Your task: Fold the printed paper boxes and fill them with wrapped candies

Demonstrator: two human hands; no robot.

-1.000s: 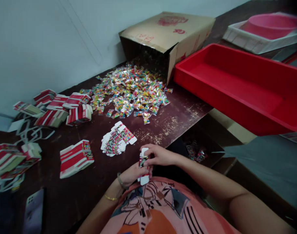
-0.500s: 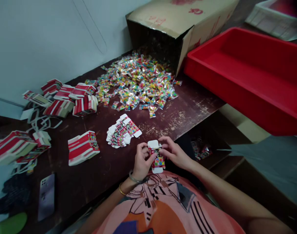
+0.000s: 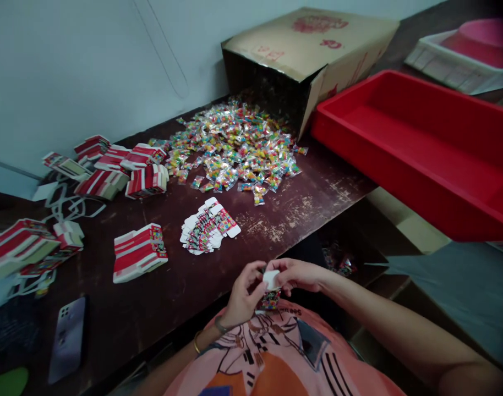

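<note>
Close to my body, off the table's front edge, I hold a small printed candy box [image 3: 270, 300] with a white end flap showing on top. My left hand [image 3: 245, 294] grips its left side, thumb across the front. My right hand [image 3: 296, 275] has its fingers closed at the white flap on the right side. A fanned pile of flat printed boxes [image 3: 210, 226] lies on the table just beyond my hands. Left of it sits a stack of red and white flat boxes [image 3: 140, 252]. Farther back spreads a heap of small wrapped candies [image 3: 235, 146].
A cardboard carton [image 3: 313, 44] lies on its side behind the candies. The red tray [image 3: 354, 148] juts past the table's right edge. More bundled boxes [image 3: 24, 247], loose white straps [image 3: 74, 206] and a phone [image 3: 67, 338] are on the left.
Both hands have moved slightly down in view with the box. Its flap, standing flat before, is now bent over at the top, and my right fingers have come onto it.
</note>
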